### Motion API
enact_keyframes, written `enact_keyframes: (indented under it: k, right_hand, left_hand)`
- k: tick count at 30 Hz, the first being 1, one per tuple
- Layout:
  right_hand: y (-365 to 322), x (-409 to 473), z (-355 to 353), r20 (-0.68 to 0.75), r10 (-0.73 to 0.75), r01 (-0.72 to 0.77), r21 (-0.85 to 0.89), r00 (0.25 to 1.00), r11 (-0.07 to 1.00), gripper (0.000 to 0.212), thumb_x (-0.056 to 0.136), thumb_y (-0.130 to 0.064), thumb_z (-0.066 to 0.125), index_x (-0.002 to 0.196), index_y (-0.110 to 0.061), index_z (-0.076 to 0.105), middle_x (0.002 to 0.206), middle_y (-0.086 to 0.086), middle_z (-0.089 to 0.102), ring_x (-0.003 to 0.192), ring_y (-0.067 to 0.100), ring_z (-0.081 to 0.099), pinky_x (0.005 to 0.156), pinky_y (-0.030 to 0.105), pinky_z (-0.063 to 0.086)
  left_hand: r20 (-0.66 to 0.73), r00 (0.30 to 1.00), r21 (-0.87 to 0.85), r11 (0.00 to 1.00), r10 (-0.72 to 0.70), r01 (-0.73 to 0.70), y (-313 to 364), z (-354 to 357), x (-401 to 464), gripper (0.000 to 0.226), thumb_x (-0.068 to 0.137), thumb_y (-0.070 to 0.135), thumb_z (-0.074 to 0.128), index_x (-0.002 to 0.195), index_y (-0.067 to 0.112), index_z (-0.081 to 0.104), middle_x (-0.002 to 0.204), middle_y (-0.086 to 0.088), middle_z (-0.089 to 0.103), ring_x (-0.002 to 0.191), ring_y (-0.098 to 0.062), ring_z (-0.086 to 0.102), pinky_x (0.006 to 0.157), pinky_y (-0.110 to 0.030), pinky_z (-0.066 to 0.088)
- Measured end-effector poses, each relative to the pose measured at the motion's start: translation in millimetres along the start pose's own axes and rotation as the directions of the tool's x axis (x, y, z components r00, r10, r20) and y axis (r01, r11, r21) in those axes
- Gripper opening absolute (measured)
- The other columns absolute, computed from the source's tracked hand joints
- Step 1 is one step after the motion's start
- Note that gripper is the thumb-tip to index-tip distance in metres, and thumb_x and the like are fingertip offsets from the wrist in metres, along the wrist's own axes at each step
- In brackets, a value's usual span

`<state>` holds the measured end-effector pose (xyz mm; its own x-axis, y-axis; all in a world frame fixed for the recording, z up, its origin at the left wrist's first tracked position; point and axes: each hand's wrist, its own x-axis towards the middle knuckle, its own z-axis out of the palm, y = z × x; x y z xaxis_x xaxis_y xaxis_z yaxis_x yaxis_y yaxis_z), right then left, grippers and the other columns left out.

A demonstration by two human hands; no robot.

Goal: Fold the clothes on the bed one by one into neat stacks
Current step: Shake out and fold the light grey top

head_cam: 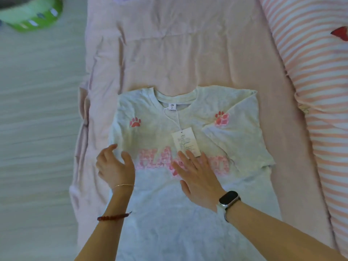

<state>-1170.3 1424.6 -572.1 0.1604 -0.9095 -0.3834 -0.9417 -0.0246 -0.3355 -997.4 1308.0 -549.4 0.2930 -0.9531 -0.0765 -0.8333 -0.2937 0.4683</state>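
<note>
Two hands, right hand [195,178] flat on T-shirt [165,213] (fingers straight), left hand [115,166] at its edge

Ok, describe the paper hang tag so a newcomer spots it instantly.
On the pink bed sheet lies a white T-shirt with pink print. On its chest, just beyond the right hand's fingertips, lies the hang tag: the only white printed card, tied by a string running from the collar.

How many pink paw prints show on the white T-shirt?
2. One pink paw print on the white T-shirt left of the collar, another right of it. Hands or folds may hide more.
</note>
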Motion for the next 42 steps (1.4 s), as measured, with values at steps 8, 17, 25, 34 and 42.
enact_keyframes:
  k: [8,17,25,34,42]
  right_hand:
    - [-55,55,10,0.068,0.085,-0.089,0.058,0.994,0.994,0.05,0.099,-0.036,0.028,0.147,-0.024,0.02,0.158,-0.003,0.001,0.145,0.021,-0.007,0.112,0.054,-0.01]
    - [-68,54,-24,-0.127,0.267,-0.146,0.583,0.955,0.799,0.034,0.097,-0.015,0.043,0.131,-0.013,0.05,0.13,0.002,0.051,0.119,0.015,0.044,0.088,0.011,0.024]
    - [-83,69,-30,-0.049,0.326,-0.176,0.762,0.944,0.623,0.032,0.098,-0.013,0.041,0.128,-0.019,0.05,0.121,-0.003,0.05,0.099,0.009,0.05,0.086,0.021,0.039]
    - [-62,102,-61,0.31,0.528,-0.254,0.951,0.79,-0.178,0.015,0.096,-0.032,0.047,0.104,-0.022,0.055,0.104,0.002,0.062,0.09,0.018,0.061,0.077,0.033,0.051]
    - [-55,138,-48,-0.063,0.65,-0.267,0.879,0.757,0.396,0.032,0.091,-0.022,0.055,0.119,-0.009,0.047,0.113,0.01,0.049,0.102,0.025,0.051,0.081,0.028,0.041]
  left_hand:
    - [0.653,0.604,-0.34,0.536,-0.456,0.772,-51,-17,58,0.029,0.095,0.035,0.047,0.076,0.016,0.057,0.052,0.006,0.054,0.044,-0.017,0.055,0.045,-0.018,0.044]
    - [0.625,0.705,-0.657,0.261,-0.337,0.707,-27,-9,98,0.031,0.086,0.025,0.064,0.114,0.012,0.061,0.104,-0.006,0.066,0.096,-0.023,0.062,0.091,-0.042,0.051]
    - [0.247,0.916,-0.879,0.324,-0.317,0.349,-50,-67,135,0.019,0.079,0.001,0.054,0.078,0.016,0.044,0.076,-0.002,0.046,0.075,-0.017,0.046,0.065,-0.028,0.041]
    - [0.207,0.851,-0.436,0.824,0.483,-0.362,-53,-53,13,0.013,0.083,0.014,0.064,0.092,0.008,0.07,0.1,-0.005,0.069,0.099,-0.021,0.062,0.089,-0.03,0.046]
    - [0.189,0.962,-0.179,0.97,0.198,-0.164,-38,-11,9,0.045,0.077,0.039,0.071,0.107,0.008,0.058,0.108,-0.011,0.054,0.1,-0.029,0.051,0.082,-0.039,0.044]
